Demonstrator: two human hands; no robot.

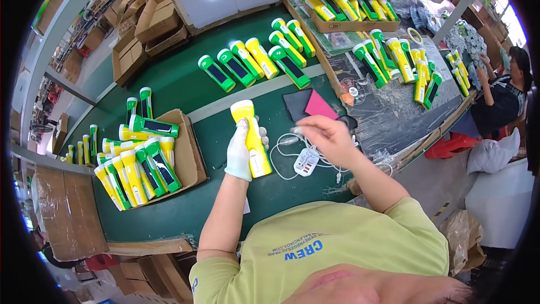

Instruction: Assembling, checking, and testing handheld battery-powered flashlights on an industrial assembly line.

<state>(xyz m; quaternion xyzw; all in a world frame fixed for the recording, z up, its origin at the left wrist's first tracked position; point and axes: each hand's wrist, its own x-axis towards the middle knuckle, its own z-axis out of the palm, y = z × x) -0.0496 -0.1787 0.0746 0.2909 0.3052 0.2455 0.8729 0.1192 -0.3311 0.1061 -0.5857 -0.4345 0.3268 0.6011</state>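
My left hand (238, 151), in a white glove, is wrapped round a yellow and green flashlight (259, 157) held lens end up over the green work surface. To its right is my bare right hand (333, 139), its fingers curled together above white cables. Whatever its fingertips hold, if anything, I cannot make out. Just below that hand lies a white multi-port USB charger (306, 161) with a tangle of white cord and a plug (289, 141). Behind the right hand rest a black pad (296, 103) and a pink pad (320, 104).
An open carton (194, 155) of flashlights stands at the left. Several more flashlights (242, 67) stand across the green belt (169, 87). Farther right, a flashlight-filled box (332, 25) and loose flashlights (400, 56) occupy a side table (371, 115). Another person (503, 93) sits beyond it.
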